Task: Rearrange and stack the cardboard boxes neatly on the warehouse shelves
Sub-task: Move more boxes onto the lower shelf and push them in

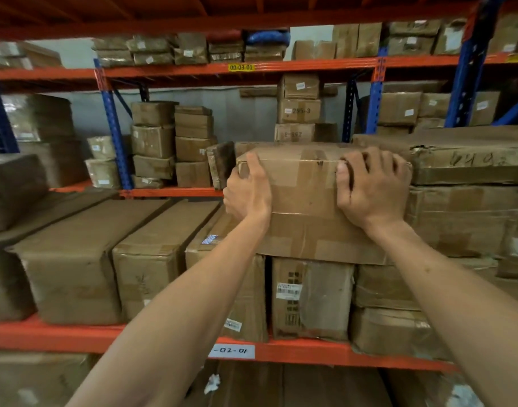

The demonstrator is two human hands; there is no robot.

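A taped cardboard box (304,201) rests on top of lower boxes on the near orange shelf (46,333). My left hand (247,189) grips its upper left corner, fingers wrapped around the left side. My right hand (370,186) lies over its upper right front edge, fingers spread across the top. Under it stand a labelled box (310,298) and a narrower box (246,304). To its right a stack of large worn boxes (469,201) touches it or nearly so.
Long boxes (75,259) lie side by side on the shelf to the left. Behind, a second rack with blue uprights (113,127) holds stacks of smaller boxes (172,142). A white label (231,351) marks the shelf beam. More boxes sit below.
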